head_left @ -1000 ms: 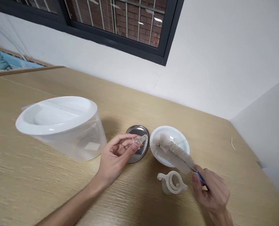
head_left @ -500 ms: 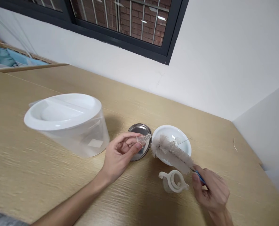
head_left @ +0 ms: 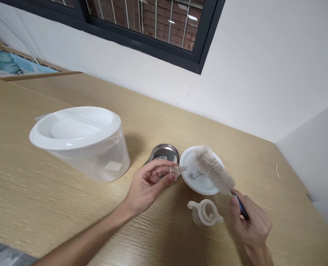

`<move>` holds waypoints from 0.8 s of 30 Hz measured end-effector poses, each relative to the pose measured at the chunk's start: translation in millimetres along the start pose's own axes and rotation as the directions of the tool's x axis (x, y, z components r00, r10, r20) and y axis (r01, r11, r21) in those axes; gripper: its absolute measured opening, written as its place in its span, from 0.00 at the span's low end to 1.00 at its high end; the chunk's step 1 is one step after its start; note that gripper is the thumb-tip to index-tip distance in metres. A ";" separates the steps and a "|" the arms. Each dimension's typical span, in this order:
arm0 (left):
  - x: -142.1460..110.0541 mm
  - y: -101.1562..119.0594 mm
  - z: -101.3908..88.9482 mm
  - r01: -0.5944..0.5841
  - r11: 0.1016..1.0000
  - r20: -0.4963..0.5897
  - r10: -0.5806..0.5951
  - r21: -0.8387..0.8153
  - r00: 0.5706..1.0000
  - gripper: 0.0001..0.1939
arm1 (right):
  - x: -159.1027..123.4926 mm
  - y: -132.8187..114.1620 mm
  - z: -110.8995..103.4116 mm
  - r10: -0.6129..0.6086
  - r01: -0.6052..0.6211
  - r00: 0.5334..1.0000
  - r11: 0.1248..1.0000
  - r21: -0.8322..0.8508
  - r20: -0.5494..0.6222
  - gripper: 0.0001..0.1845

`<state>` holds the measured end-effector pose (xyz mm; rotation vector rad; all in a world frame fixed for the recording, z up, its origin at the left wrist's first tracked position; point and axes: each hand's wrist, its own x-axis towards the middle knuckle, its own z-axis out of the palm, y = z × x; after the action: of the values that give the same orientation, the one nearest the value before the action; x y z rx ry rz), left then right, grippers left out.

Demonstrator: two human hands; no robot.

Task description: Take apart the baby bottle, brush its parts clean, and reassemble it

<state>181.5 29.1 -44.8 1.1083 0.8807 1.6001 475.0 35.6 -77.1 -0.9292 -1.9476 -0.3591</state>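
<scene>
My left hand (head_left: 149, 184) pinches a small clear silicone bottle teat (head_left: 177, 171) between thumb and fingers, just in front of a round steel lid (head_left: 164, 151). In my right hand (head_left: 252, 225) is a bottle brush with off-white bristles (head_left: 215, 169) and a blue handle (head_left: 241, 207), mostly hidden by my fingers. The bristles lie across a round white dish (head_left: 188, 168), and their tip stands a little to the right of the teat. A white ring collar with two tabs (head_left: 205, 213) sits just left of my right hand.
A large clear container with a white lid (head_left: 97, 155) stands on the wooden table (head_left: 55, 207), left of my left hand. A white wall (head_left: 263, 74) and a dark-framed window (head_left: 144, 26) run beyond the table's far edge. A thin pale sliver (head_left: 277, 171) lies at the right.
The brush tip has swung up and to the right, across the dish. The teat has moved right with my left hand, and the whole view has shifted slightly.
</scene>
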 end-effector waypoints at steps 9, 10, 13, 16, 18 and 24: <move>-2.8 5.8 1.6 -0.057 0.997 0.006 0.056 0.045 0.998 0.11 | -0.7 5.8 2.8 -0.006 0.004 0.999 0.999 0.041 0.039 0.11; -3.5 6.0 1.9 -0.091 0.995 0.000 0.091 0.031 0.996 0.12 | 0.1 5.4 3.4 -0.001 0.000 0.999 0.999 0.038 0.037 0.11; -3.9 5.5 2.1 -0.154 0.988 -0.007 0.154 0.009 0.988 0.11 | 0.3 3.5 4.8 -0.039 0.036 0.998 0.997 0.072 0.044 0.12; -1.4 3.2 1.0 -0.132 0.988 -0.024 0.134 0.075 0.991 0.10 | -2.9 1.6 4.7 -0.098 0.096 0.995 0.990 0.099 0.015 0.14; 0.3 0.9 -0.1 -0.118 0.986 -0.057 0.126 0.120 0.990 0.10 | -5.1 1.4 4.6 -0.103 0.105 0.994 0.992 0.075 -0.028 0.14; -1.4 -7.3 -4.8 -0.166 0.939 -0.035 0.185 0.300 0.982 0.11 | -2.4 1.2 8.7 -0.037 0.032 0.998 0.994 0.100 0.049 0.12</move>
<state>179.4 29.5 -53.4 1.3847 1.1168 1.6927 471.2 40.3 -83.9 -0.8480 -2.0110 -0.2584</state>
